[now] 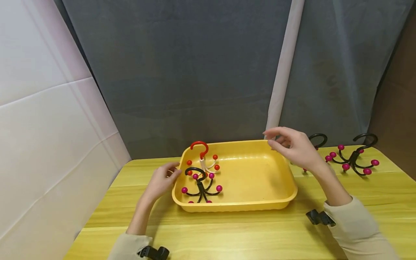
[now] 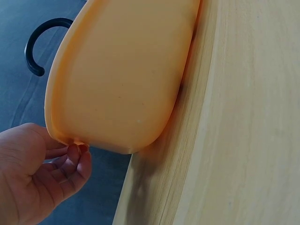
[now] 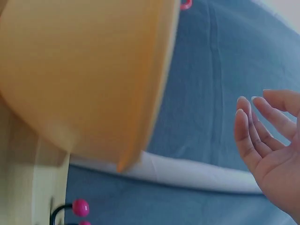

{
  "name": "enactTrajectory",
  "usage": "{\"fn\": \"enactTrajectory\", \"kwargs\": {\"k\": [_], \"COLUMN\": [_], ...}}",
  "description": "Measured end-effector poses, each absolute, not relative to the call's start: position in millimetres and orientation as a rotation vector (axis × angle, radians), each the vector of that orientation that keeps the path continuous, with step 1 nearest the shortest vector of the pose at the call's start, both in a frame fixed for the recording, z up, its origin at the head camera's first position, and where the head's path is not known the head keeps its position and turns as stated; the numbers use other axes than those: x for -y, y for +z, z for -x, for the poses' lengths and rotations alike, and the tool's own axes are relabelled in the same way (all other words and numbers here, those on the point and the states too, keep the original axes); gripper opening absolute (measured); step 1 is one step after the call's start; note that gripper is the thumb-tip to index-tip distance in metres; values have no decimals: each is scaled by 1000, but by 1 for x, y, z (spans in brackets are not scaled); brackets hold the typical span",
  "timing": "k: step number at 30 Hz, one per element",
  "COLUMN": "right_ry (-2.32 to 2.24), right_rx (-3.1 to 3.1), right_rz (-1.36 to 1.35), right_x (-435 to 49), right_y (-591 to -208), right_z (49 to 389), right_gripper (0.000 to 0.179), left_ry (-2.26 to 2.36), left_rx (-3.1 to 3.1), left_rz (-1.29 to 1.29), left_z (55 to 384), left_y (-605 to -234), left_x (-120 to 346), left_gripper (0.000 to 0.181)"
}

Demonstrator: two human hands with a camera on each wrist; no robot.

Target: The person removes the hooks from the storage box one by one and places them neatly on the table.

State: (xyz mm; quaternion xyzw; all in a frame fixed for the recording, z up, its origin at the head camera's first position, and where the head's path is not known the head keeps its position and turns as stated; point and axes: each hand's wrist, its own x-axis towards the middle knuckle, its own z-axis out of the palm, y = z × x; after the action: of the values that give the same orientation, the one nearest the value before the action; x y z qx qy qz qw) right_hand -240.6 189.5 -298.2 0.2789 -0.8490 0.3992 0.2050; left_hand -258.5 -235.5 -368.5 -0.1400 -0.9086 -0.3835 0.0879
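Note:
A yellow plastic tray [image 1: 240, 207] sits on the table. At its left end my left hand [image 1: 164, 180] grips the rim; the left wrist view shows curled fingertips [image 2: 72, 154] against the rim's outer edge. Inside the tray, on the left, a red-and-white multi-arm hook hanger [image 1: 203, 159] stands behind a black one [image 1: 200, 187] with pink ball tips. My right hand [image 1: 294, 146] hovers over the tray's back right corner, fingers loosely bent and holding nothing. The right wrist view also shows this hand [image 3: 272, 140] apart from the tray wall [image 3: 84, 70].
Right of the tray, a black hook hanger with pink balls [image 1: 354, 159] stands on the wooden table [image 1: 227, 234]. Another black hanger [image 1: 320, 136] is partly hidden behind my right hand. A grey curtain [image 1: 182, 72] hangs behind the table, with a white panel [image 1: 55, 144] at left.

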Motion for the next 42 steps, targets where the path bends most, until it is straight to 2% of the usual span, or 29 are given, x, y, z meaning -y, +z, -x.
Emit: {"fn": "enactTrajectory", "kwargs": {"k": [31,42], "right_ry": [1240,1240], "right_rx": [2386,2475], "right_rz": [-1163,-1211], "right_x": [-63,-31], "right_y": [-311,-316], "right_z": [235,234], "right_gripper": [23,27], "left_ry": [-1142,-1166], "left_rx": [2728,2714], "left_rz": [380,390], "left_z": [260,260], "left_y": [-369,-369], "left_x": [235,235], "left_gripper": [32,31]}}
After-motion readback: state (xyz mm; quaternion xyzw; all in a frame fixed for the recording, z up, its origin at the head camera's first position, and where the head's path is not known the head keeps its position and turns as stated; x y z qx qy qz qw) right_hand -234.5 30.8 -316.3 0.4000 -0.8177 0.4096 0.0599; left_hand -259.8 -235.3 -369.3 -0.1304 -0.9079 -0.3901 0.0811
